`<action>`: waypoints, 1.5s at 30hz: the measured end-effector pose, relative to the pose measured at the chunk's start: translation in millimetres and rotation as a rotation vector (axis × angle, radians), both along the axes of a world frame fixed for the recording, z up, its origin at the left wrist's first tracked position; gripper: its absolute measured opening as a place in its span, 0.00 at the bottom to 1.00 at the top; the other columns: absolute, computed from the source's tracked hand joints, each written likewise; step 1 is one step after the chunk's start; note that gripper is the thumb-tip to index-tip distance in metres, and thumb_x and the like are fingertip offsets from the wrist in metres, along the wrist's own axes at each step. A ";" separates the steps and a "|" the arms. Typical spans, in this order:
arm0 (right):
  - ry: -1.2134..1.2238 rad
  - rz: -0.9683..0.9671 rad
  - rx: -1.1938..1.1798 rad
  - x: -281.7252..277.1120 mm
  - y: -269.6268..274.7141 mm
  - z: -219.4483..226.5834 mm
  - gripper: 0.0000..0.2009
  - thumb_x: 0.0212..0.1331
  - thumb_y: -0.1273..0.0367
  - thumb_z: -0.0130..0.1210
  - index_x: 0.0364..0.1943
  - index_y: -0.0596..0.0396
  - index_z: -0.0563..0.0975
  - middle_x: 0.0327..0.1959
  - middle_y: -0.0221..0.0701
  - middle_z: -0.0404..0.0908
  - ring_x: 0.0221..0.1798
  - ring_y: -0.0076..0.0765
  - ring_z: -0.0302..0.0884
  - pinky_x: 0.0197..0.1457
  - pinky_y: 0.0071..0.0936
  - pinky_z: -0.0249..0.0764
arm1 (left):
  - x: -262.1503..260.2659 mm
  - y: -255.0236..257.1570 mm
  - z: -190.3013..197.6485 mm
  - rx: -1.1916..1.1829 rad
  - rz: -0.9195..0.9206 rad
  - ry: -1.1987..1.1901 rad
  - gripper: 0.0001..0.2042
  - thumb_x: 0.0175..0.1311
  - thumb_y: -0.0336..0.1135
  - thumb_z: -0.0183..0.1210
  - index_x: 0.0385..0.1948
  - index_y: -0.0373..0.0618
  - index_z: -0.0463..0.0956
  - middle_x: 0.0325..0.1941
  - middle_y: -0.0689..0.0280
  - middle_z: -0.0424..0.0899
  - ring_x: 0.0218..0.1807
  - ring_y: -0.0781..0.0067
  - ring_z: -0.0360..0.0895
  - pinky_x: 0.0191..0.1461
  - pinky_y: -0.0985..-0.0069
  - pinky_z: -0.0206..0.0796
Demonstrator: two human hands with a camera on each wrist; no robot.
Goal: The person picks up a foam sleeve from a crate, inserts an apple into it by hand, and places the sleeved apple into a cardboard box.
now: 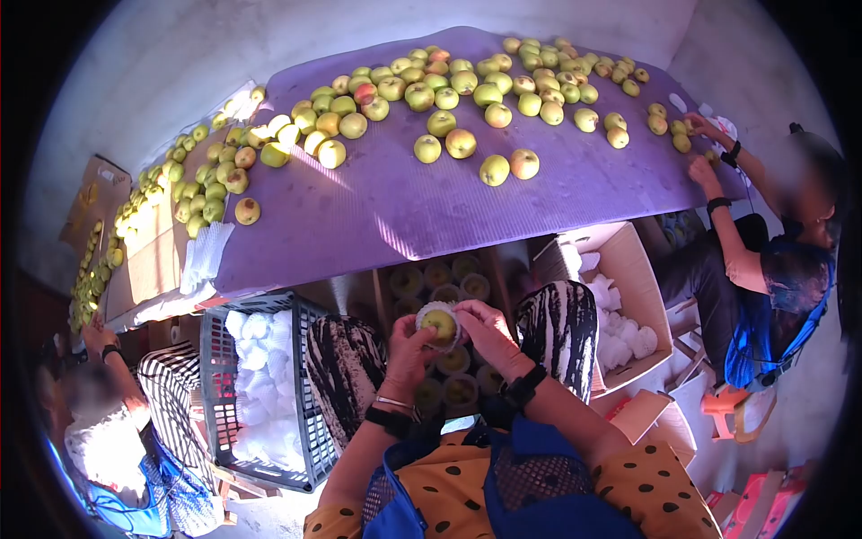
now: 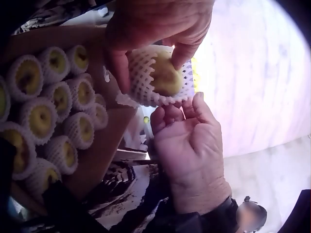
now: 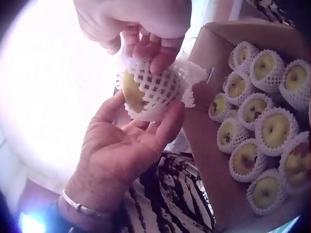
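Note:
A yellow-green apple (image 1: 438, 325) sits in a white foam net sleeve (image 3: 163, 90) above the person's lap. The left hand (image 1: 409, 357) grips the sleeved apple from below, thumb on one side and fingers on the other. At the sleeve's edge, the right hand (image 1: 491, 334) pinches the foam net between thumb and curled fingers. Part of the apple's skin shows through the sleeve's opening in both wrist views. Just beneath the hands stands a cardboard box (image 3: 197, 145) of sleeved apples (image 3: 276, 131).
Loose apples (image 1: 417, 96) cover the far part of a purple-topped table (image 1: 314, 234). A dark plastic crate (image 1: 213, 386) of white foam sleeves stands left, another cardboard box (image 1: 645, 301) of sleeves right. One person (image 1: 763, 260) sits at the right, another (image 1: 99, 440) at the left.

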State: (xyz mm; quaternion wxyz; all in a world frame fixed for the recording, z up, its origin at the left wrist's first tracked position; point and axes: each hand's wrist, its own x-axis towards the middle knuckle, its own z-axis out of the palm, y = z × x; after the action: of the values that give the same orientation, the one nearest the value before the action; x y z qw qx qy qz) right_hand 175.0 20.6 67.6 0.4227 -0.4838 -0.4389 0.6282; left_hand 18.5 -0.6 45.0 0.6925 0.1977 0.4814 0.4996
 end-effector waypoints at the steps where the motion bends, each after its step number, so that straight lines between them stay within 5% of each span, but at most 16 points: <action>1: 0.037 0.005 -0.012 1.6 1.4 -0.8 0.08 0.55 0.73 0.48 0.39 0.58 0.74 0.23 0.24 0.72 0.24 0.15 0.67 0.28 0.14 0.66 | 0.7 0.8 0.4 -0.003 0.025 -0.015 0.20 0.52 0.26 0.53 0.48 0.43 0.58 0.46 0.59 0.67 0.47 0.64 0.70 0.39 0.65 0.73; 3: 0.111 0.011 -0.033 3.8 2.1 -6.6 0.09 0.54 0.74 0.49 0.39 0.57 0.74 0.25 0.24 0.71 0.26 0.15 0.67 0.30 0.14 0.67 | 0.7 0.4 1.5 -0.004 0.071 -0.046 0.21 0.51 0.25 0.54 0.48 0.43 0.58 0.46 0.59 0.68 0.45 0.64 0.71 0.38 0.66 0.74; 6: -0.268 0.024 0.351 2.3 3.3 -25.5 0.11 0.52 0.74 0.50 0.41 0.55 0.74 0.30 0.24 0.71 0.30 0.16 0.67 0.33 0.16 0.68 | 1.0 0.2 2.6 0.010 0.033 -0.036 0.20 0.53 0.26 0.51 0.50 0.46 0.58 0.47 0.59 0.68 0.45 0.64 0.72 0.38 0.66 0.73; 18: -0.457 0.109 0.595 -3.4 -4.2 -8.7 0.15 0.44 0.76 0.55 0.40 0.54 0.74 0.26 0.29 0.68 0.28 0.21 0.67 0.34 0.19 0.67 | 4.5 -0.6 -5.1 0.077 -0.015 -0.070 0.23 0.51 0.24 0.54 0.51 0.43 0.57 0.48 0.59 0.67 0.48 0.64 0.70 0.43 0.67 0.71; 21: -0.280 0.194 0.479 -0.1 -6.8 -5.4 0.14 0.44 0.76 0.55 0.40 0.56 0.74 0.26 0.27 0.69 0.28 0.20 0.67 0.34 0.18 0.67 | 6.0 -0.5 -4.7 0.021 0.023 -0.010 0.26 0.49 0.24 0.56 0.51 0.44 0.56 0.48 0.60 0.66 0.47 0.64 0.70 0.44 0.66 0.71; 24: -0.051 -0.207 0.188 7.3 3.4 -19.2 0.13 0.45 0.76 0.55 0.38 0.59 0.73 0.26 0.26 0.71 0.30 0.20 0.68 0.35 0.19 0.68 | 3.8 1.1 -2.3 -0.030 0.074 -0.134 0.26 0.47 0.23 0.57 0.50 0.43 0.57 0.47 0.60 0.67 0.47 0.64 0.70 0.46 0.65 0.70; 27: -0.006 -0.330 0.122 12.0 13.7 -33.1 0.13 0.46 0.72 0.57 0.37 0.60 0.73 0.29 0.27 0.73 0.32 0.20 0.68 0.36 0.17 0.67 | 2.7 -1.3 1.2 -0.027 0.054 -0.185 0.24 0.48 0.23 0.56 0.49 0.43 0.59 0.47 0.60 0.68 0.47 0.62 0.70 0.46 0.64 0.70; 30: -0.087 -0.186 0.016 14.5 11.6 -39.6 0.15 0.44 0.68 0.60 0.36 0.60 0.73 0.30 0.28 0.74 0.33 0.20 0.69 0.36 0.18 0.67 | 1.0 -0.8 -4.1 -0.005 0.038 -0.252 0.23 0.48 0.24 0.56 0.48 0.42 0.60 0.47 0.60 0.68 0.48 0.61 0.70 0.45 0.62 0.71; 33: -0.092 -0.259 -0.102 8.1 5.9 -28.1 0.16 0.42 0.64 0.62 0.33 0.60 0.74 0.28 0.28 0.74 0.31 0.20 0.69 0.35 0.19 0.67 | -2.4 -4.3 -1.4 -0.015 0.014 -0.239 0.23 0.49 0.25 0.56 0.49 0.43 0.60 0.48 0.60 0.68 0.48 0.61 0.71 0.45 0.61 0.70; 39: -0.121 -0.071 -0.083 16.2 13.1 -35.4 0.10 0.45 0.67 0.60 0.26 0.59 0.74 0.20 0.23 0.71 0.26 0.16 0.65 0.30 0.16 0.64 | -5.9 -5.5 2.8 -0.040 -0.021 -0.176 0.22 0.50 0.29 0.57 0.48 0.43 0.61 0.47 0.61 0.70 0.48 0.61 0.71 0.44 0.59 0.70; 42: -0.109 -0.162 0.134 12.6 13.3 -30.8 0.08 0.47 0.69 0.59 0.23 0.59 0.73 0.20 0.20 0.70 0.25 0.13 0.64 0.29 0.15 0.62 | -5.8 -4.8 -3.3 -0.049 -0.027 -0.176 0.21 0.50 0.30 0.56 0.47 0.42 0.61 0.46 0.61 0.71 0.48 0.61 0.71 0.43 0.58 0.70; 45: 0.042 -0.185 0.097 10.7 13.5 -22.5 0.08 0.47 0.70 0.58 0.22 0.59 0.74 0.21 0.20 0.71 0.26 0.13 0.64 0.28 0.16 0.63 | -6.0 -3.6 -3.3 -0.070 -0.036 -0.237 0.20 0.50 0.30 0.56 0.47 0.43 0.62 0.46 0.61 0.71 0.47 0.62 0.72 0.43 0.57 0.70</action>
State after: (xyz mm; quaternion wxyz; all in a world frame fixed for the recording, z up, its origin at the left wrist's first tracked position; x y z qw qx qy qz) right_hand 185.7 34.0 45.0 0.5110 -0.4878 -0.4133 0.5745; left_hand 12.5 -4.2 41.7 0.7601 0.1215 0.4095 0.4897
